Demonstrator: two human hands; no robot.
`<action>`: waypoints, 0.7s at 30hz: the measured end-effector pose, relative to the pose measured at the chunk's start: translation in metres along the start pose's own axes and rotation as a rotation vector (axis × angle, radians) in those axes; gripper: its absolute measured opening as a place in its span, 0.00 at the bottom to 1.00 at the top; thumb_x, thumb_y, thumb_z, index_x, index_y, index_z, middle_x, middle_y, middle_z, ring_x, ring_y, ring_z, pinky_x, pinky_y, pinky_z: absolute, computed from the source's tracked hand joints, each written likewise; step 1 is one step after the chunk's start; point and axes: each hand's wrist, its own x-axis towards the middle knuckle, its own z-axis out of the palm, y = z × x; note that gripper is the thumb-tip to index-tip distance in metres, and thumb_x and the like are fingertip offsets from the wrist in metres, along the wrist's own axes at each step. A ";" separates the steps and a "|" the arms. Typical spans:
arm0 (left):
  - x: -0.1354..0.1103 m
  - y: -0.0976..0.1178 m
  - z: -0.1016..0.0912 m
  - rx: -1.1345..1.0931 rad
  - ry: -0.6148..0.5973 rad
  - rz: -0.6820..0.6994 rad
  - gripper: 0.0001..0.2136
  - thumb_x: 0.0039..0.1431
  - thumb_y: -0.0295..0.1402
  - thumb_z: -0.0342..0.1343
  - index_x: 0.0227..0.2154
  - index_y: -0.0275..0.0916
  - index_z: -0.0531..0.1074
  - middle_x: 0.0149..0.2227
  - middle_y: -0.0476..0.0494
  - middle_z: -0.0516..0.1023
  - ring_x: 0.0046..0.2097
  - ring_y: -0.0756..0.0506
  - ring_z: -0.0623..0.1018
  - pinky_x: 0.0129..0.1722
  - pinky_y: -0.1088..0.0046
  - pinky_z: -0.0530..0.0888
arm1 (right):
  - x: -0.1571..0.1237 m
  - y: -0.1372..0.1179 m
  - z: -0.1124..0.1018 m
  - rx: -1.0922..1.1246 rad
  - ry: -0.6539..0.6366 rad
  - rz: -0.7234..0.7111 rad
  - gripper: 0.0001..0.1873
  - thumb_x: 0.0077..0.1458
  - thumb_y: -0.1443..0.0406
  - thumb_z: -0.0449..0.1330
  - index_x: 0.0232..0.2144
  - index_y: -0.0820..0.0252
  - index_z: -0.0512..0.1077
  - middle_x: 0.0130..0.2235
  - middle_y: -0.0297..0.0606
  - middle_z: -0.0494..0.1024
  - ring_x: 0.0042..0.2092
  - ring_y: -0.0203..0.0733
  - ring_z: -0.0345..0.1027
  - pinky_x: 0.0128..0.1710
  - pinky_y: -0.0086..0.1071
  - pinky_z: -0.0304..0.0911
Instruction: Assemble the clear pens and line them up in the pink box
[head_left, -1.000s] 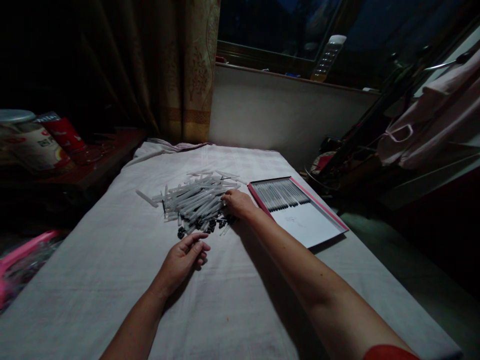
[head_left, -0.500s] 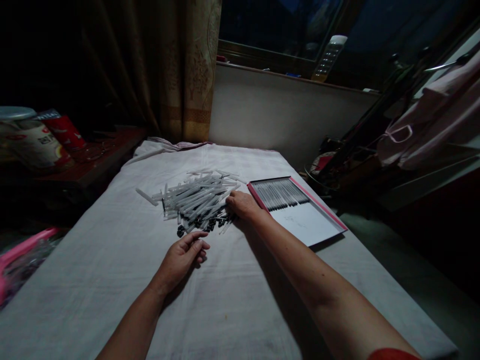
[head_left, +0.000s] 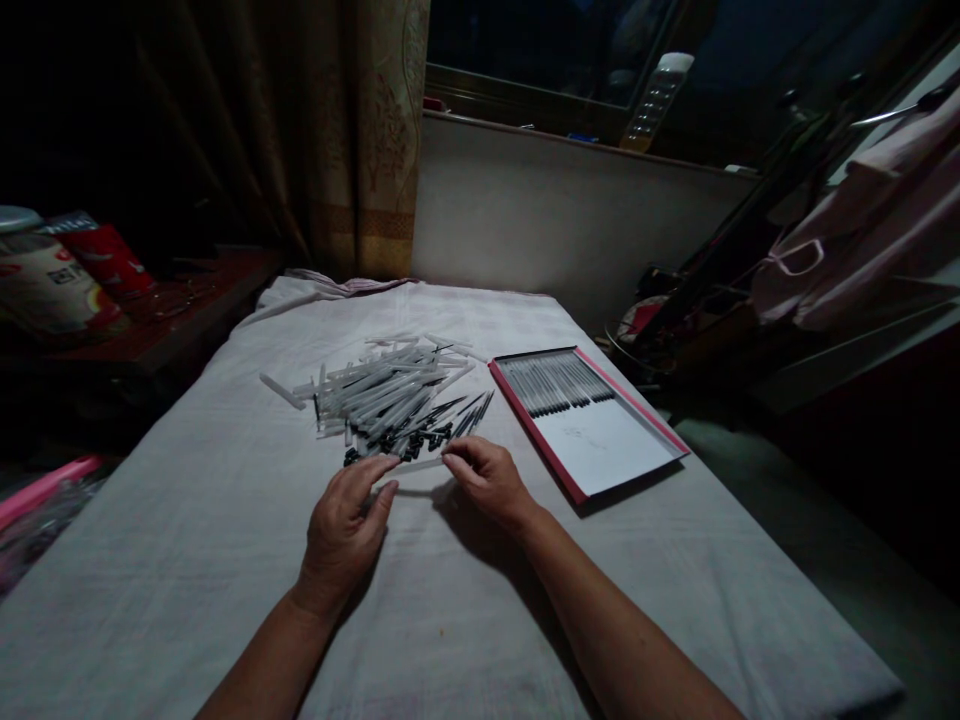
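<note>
A translucent pen barrel (head_left: pixel 421 465) lies level between my two hands. My right hand (head_left: pixel 487 480) pinches its right end between thumb and fingertips. My left hand (head_left: pixel 349 520) is at the barrel's other end, thumb and fingers apart around it, without a visible grip. Just beyond is a heap of clear pen barrels (head_left: pixel 386 390). Small black caps (head_left: pixel 412 443) lie along the heap's near edge. Several thin dark refills (head_left: pixel 472 415) fan out to the right of them. To the right, a shallow red-edged box (head_left: pixel 600 450) holds a row of pens (head_left: pixel 559 382) at its far end.
A white cloth (head_left: pixel 450 640) covers the table. On the left, a dark red side table (head_left: pixel 202 310) bears a jar (head_left: pixel 56 280) and a red container (head_left: pixel 105 260). Behind are a curtain (head_left: pixel 367 150) and a sill with a bottle (head_left: pixel 656 105). Pink cloth (head_left: pixel 840 240) hangs at right.
My right hand has drawn back from the heap toward me and now holds a pen barrel. My left hand has turned and spread its thumb from its fingers, at the barrel's left end.
</note>
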 end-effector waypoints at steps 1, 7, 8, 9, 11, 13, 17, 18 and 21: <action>0.000 0.001 -0.001 0.079 0.016 0.086 0.13 0.58 0.44 0.57 0.41 0.45 0.80 0.48 0.38 0.82 0.52 0.36 0.77 0.57 0.56 0.70 | -0.003 -0.001 0.004 0.113 0.001 0.029 0.10 0.59 0.59 0.59 0.32 0.57 0.77 0.32 0.36 0.79 0.35 0.39 0.72 0.37 0.31 0.66; 0.000 -0.011 -0.001 0.261 -0.241 0.195 0.15 0.62 0.45 0.53 0.42 0.45 0.80 0.40 0.40 0.84 0.44 0.38 0.79 0.54 0.57 0.70 | -0.010 -0.003 0.024 0.545 -0.149 0.182 0.13 0.51 0.55 0.66 0.32 0.57 0.77 0.26 0.30 0.73 0.27 0.34 0.66 0.28 0.28 0.62; 0.000 -0.013 0.000 0.269 -0.269 0.185 0.16 0.63 0.46 0.52 0.42 0.45 0.80 0.39 0.40 0.84 0.42 0.38 0.80 0.53 0.58 0.71 | -0.010 -0.001 0.024 0.584 -0.179 0.202 0.14 0.50 0.55 0.67 0.34 0.57 0.77 0.26 0.30 0.73 0.26 0.33 0.65 0.27 0.27 0.61; 0.000 -0.015 0.001 0.272 -0.278 0.175 0.16 0.63 0.46 0.51 0.41 0.45 0.80 0.38 0.40 0.84 0.41 0.38 0.80 0.52 0.59 0.71 | -0.011 0.002 0.023 0.608 -0.202 0.218 0.15 0.50 0.54 0.67 0.36 0.57 0.77 0.27 0.30 0.74 0.26 0.33 0.66 0.27 0.27 0.61; 0.000 -0.016 0.001 0.266 -0.260 0.152 0.17 0.63 0.46 0.50 0.42 0.44 0.80 0.39 0.39 0.84 0.41 0.38 0.80 0.48 0.61 0.73 | -0.010 0.009 0.018 0.590 -0.198 0.235 0.17 0.50 0.54 0.66 0.40 0.57 0.77 0.29 0.31 0.76 0.26 0.34 0.68 0.27 0.28 0.63; 0.000 -0.016 0.001 0.261 -0.235 0.129 0.17 0.63 0.47 0.51 0.41 0.44 0.80 0.38 0.39 0.84 0.40 0.38 0.80 0.45 0.63 0.73 | -0.008 0.017 0.011 0.449 -0.098 0.224 0.15 0.53 0.56 0.63 0.40 0.57 0.78 0.31 0.34 0.78 0.30 0.38 0.72 0.32 0.32 0.67; 0.001 -0.014 0.001 0.265 -0.219 0.113 0.17 0.62 0.46 0.51 0.41 0.44 0.80 0.38 0.39 0.84 0.39 0.38 0.80 0.45 0.63 0.74 | 0.003 0.023 0.000 -0.016 0.123 0.155 0.10 0.58 0.64 0.57 0.37 0.57 0.79 0.39 0.40 0.82 0.43 0.44 0.75 0.48 0.37 0.68; 0.001 -0.014 0.001 0.265 -0.215 0.115 0.16 0.62 0.46 0.52 0.41 0.44 0.80 0.38 0.39 0.84 0.39 0.38 0.81 0.44 0.63 0.74 | 0.006 0.022 -0.001 -0.119 0.126 0.142 0.11 0.59 0.65 0.57 0.38 0.56 0.79 0.40 0.40 0.82 0.44 0.43 0.75 0.49 0.36 0.68; 0.001 -0.015 0.001 0.264 -0.202 0.139 0.15 0.62 0.45 0.53 0.40 0.43 0.80 0.38 0.39 0.84 0.39 0.38 0.81 0.44 0.63 0.74 | 0.015 0.016 -0.001 -0.370 0.083 0.097 0.12 0.60 0.66 0.57 0.42 0.55 0.79 0.44 0.41 0.80 0.47 0.43 0.74 0.49 0.33 0.67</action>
